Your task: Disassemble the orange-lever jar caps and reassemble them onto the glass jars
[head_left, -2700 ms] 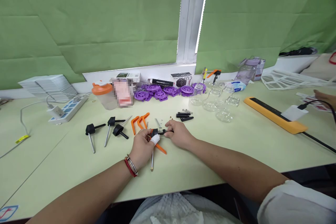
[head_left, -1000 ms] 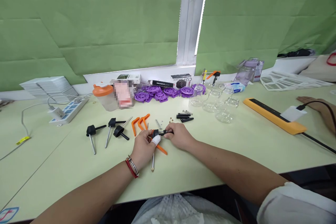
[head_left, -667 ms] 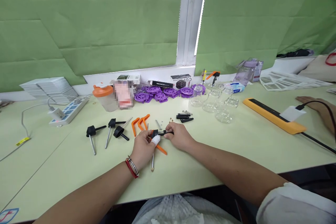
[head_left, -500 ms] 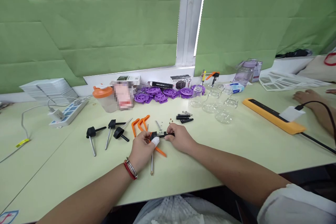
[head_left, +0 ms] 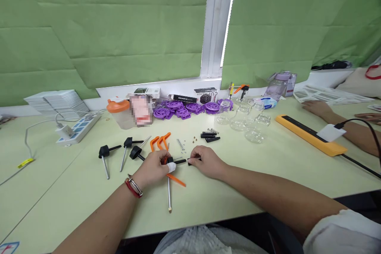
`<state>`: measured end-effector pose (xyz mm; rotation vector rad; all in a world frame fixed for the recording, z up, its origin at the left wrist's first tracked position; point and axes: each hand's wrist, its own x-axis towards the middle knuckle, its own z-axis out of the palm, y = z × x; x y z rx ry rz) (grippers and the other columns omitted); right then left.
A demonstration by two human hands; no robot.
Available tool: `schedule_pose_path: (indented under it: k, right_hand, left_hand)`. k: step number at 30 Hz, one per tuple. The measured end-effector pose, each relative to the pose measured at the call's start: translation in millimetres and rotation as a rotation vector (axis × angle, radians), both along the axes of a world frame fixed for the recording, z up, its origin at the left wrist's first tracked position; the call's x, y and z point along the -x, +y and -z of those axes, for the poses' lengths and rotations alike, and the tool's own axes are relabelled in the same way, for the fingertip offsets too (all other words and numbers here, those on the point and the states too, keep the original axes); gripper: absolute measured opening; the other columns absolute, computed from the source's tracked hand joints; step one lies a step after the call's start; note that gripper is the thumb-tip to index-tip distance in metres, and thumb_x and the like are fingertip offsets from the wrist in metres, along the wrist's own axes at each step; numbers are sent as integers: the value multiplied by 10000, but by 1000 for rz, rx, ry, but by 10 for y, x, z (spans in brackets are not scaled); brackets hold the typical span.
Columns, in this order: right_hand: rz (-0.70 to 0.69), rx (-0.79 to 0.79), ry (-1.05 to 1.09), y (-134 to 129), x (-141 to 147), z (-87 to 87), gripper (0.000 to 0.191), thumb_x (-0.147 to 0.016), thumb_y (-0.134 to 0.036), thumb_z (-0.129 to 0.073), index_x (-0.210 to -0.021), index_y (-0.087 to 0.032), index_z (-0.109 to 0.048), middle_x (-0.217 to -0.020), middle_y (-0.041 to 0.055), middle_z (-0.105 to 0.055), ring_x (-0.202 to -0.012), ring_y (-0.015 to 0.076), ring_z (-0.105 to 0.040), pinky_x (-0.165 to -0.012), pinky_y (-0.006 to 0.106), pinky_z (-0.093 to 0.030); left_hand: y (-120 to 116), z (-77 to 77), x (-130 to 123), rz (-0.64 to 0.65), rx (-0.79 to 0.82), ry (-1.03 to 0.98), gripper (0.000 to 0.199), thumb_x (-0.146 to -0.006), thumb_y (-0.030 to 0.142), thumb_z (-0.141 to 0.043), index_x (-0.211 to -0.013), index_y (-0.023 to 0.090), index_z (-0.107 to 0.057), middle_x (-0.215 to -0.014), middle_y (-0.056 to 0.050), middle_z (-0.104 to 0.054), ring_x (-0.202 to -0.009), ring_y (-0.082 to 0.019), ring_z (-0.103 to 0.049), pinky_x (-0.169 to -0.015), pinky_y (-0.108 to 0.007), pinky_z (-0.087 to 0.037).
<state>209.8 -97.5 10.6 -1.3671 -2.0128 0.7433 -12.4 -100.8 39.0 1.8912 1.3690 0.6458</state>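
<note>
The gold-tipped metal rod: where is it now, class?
In the head view, left of centre, the rod extends from the left hand over the table, beside the orange lever.

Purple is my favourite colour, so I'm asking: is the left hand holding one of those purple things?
No, the left hand holds a black part, while the purple things lie farther back, apart from it.

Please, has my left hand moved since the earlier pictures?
Yes. The left hand has moved to the left, judged against the nearest resting black knob, whose tip it now hides in this view.
</note>
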Motion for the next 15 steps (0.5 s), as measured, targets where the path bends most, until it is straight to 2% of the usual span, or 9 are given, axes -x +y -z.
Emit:
schedule_pose_path:
  k: [3, 8, 15]
  right_hand:
    - [-33, -54, 11, 171, -21, -28, 115, -822, -169, -543, -792, -174, -654, -807, 25, -598, -752, 135, -537, -716, 268, -405]
    - [-151, -73, -123, 421, 62, -97, 103, -716, -134, -679, -795, -194, -705, -847, 16, -598, -744, 122, -548, -718, 250, -403]
    - [-150, -55, -234, 498, 145, -130, 62, -717, -142, -673, -704, -195, -702, -780, 5, -614, -713, 117, -541, -651, 229, -376]
  left_hand:
    - [13, -9, 20, -5, -30, -49, 152, -617, 320, -665, -690, 189, -642, -617, -24, -555, -537, -151, -451, -502, -264, -334]
    - [10, -46, 19, 9, 1, -66, 142, -605, 314, -676, -645, 187, -627, -586, -15, -529, -519, -147, -440, -491, -255, -320]
    - [27, -38, 32, 49, 45, 29, 165, -671, 337, -613, -726, 183, -587, -643, 17, -483, -577, -139, -431, -538, -256, -332]
